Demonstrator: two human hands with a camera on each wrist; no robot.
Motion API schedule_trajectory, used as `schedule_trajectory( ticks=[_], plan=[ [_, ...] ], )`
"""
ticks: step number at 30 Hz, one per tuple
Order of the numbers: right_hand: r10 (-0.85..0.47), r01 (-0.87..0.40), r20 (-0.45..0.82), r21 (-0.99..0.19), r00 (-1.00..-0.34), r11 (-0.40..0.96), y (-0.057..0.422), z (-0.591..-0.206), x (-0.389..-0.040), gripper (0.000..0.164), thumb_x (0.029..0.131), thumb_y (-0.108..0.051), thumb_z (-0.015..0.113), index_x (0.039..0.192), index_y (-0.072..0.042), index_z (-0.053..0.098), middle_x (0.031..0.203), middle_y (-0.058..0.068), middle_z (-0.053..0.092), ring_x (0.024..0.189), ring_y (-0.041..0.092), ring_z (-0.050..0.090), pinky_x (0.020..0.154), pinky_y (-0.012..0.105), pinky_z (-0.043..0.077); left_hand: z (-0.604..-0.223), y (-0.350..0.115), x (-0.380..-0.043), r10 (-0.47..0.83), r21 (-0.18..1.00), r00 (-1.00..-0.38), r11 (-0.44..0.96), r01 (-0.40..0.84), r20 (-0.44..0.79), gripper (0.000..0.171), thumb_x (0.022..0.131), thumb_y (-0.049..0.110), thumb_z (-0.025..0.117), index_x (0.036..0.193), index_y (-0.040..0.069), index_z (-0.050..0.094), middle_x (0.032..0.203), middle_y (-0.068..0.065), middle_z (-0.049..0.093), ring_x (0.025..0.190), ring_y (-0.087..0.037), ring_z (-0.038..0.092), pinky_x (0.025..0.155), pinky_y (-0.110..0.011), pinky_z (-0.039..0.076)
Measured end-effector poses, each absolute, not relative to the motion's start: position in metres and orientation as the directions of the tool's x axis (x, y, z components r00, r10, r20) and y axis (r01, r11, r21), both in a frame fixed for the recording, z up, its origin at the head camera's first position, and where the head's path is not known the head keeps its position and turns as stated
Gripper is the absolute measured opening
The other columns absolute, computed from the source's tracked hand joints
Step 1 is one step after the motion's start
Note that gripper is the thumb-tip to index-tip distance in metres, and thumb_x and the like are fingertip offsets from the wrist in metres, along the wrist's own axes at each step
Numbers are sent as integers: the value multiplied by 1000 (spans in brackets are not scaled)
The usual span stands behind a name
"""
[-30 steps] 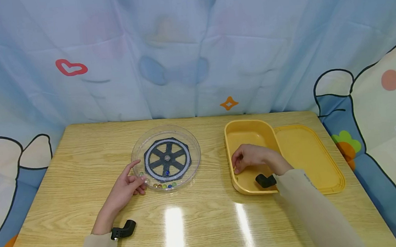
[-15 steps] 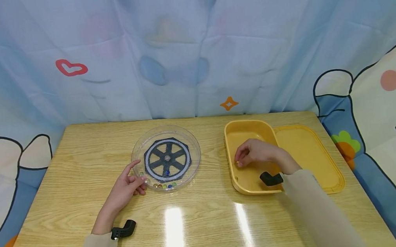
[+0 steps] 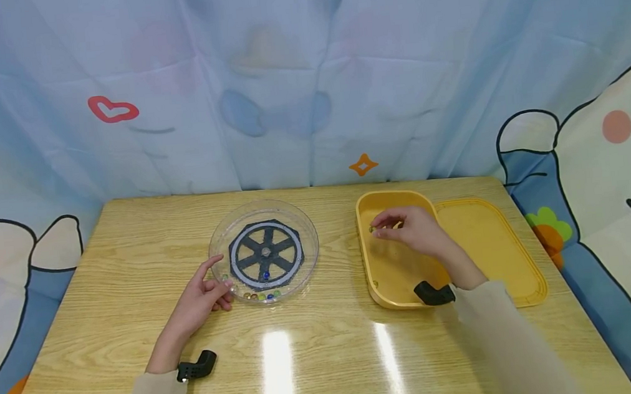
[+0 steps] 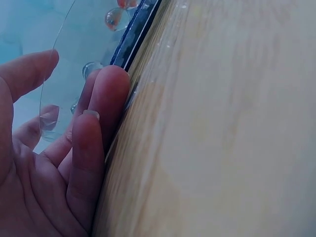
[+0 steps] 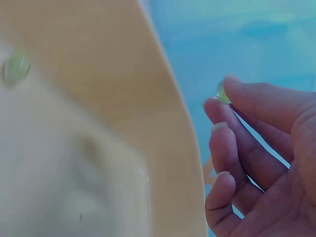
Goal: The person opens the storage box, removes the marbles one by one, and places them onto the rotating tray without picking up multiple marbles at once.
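A clear round dish point(image 3: 309, 222) with a black and white wheel-like disc point(image 3: 266, 254) in it stands on the table. Several glass marbles point(image 3: 262, 297) lie along its near side, and a blue marble point(image 3: 267, 276) is on the disc. My left hand point(image 3: 203, 297) holds the dish by its near-left rim; the left wrist view shows fingers on both sides of the clear wall. My right hand point(image 3: 414, 229), over the yellow box point(image 3: 402, 289), pinches a yellow-green marble point(image 5: 223, 94) between thumb and index finger. Another greenish marble point(image 5: 17, 68) lies in the box.
A flat yellow lid point(image 3: 492, 250) lies right of the box, beside its wall. The wooden table point(image 3: 335, 358) ends at a printed curtain point(image 3: 284, 99) behind. Black wrist cameras point(image 3: 197, 365) sit at both sleeves.
My right hand has moved from the box's left wall, up and away toward its far part, with a marble now showing at its fingertips. The left hand and dish stay put.
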State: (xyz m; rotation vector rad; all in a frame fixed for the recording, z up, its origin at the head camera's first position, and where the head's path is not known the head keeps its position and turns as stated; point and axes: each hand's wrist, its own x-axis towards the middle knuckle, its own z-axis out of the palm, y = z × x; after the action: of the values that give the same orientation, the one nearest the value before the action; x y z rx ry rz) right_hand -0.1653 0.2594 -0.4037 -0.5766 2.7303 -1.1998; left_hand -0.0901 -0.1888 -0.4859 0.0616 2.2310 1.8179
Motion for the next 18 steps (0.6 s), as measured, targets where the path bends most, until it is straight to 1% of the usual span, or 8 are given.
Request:
schedule_trajectory(
  ticks=[3,8,18],
  plan=[
    [-367,-313,95,-736,-925,600,249,-399,-159,13,89,-19,78,100,-12,76,92,-2,72,82,17,62,68,30,49,-486,-188,-90,197,969,-965,212,-130,-173,62,102,19,60,155,15,29,82,-15,67,69,-26,68,66,-30,53],
    [-373,-338,121,-728,-920,597,229,-398,-153,12,90,-17,77,101,-12,76,91,-3,71,80,16,59,66,27,47,-486,-187,-91,198,970,-965,206,-130,-171,62,102,20,60,155,15,28,82,-15,67,69,-26,68,66,-30,54],
    [-405,-374,151,-744,-902,554,187,-404,-146,11,89,-16,78,99,-13,76,94,-4,71,76,14,59,64,28,47,-486,-189,-90,204,967,-963,217,-133,-179,64,102,22,61,156,16,28,83,-17,67,70,-28,68,67,-31,53]
  ],
)
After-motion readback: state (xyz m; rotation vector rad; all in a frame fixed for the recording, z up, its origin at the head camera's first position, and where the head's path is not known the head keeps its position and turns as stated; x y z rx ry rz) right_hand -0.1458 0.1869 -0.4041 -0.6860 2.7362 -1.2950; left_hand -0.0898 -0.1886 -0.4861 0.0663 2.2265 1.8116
